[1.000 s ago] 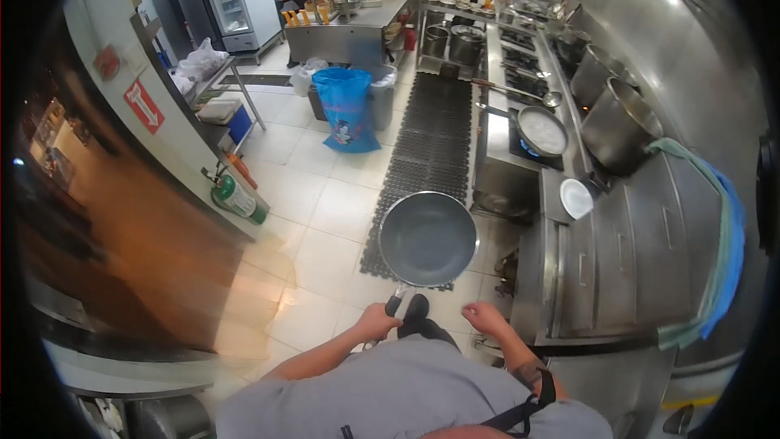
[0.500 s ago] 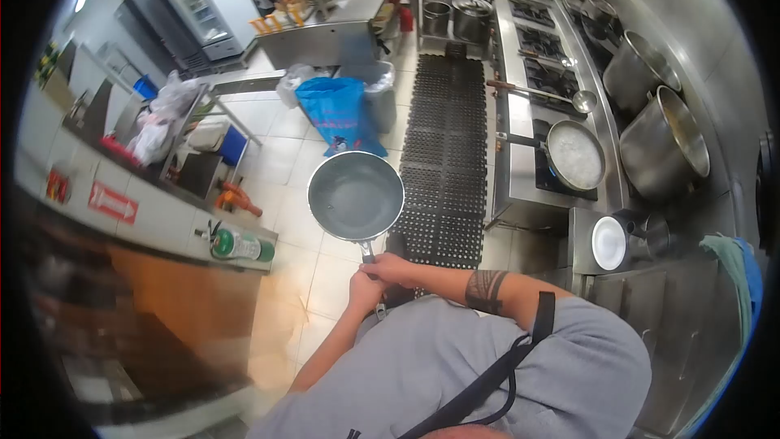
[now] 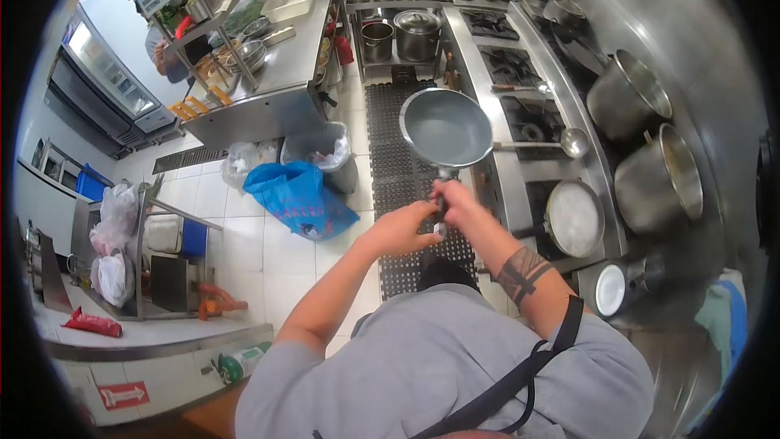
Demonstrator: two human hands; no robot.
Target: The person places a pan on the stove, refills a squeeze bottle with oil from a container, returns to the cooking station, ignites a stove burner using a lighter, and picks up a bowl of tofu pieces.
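Note:
A grey-coated frying pan (image 3: 447, 132) is held out in front of my body, its inside facing up and nothing in it. My right hand (image 3: 457, 202) is closed around the upper part of its handle, just below the pan. Close by on the left, my left hand (image 3: 405, 229) has its thumb and fingers apart beside the lower end of the handle. Whether its fingertips touch the handle I cannot tell.
To the right runs a stove with burners (image 3: 530, 120), a ladle (image 3: 574, 143), a second pan with white contents (image 3: 574, 218) and tall pots (image 3: 660, 175). A blue bag (image 3: 301, 202) and a bin (image 3: 340, 169) stand left of the black floor mat (image 3: 390, 134). Another person's arm (image 3: 166, 55) shows behind the counter.
My body has turned and the pan has moved right and forward, towards the stove. My left hand has loosened from the handle and its fingers have spread; my right hand keeps its hold.

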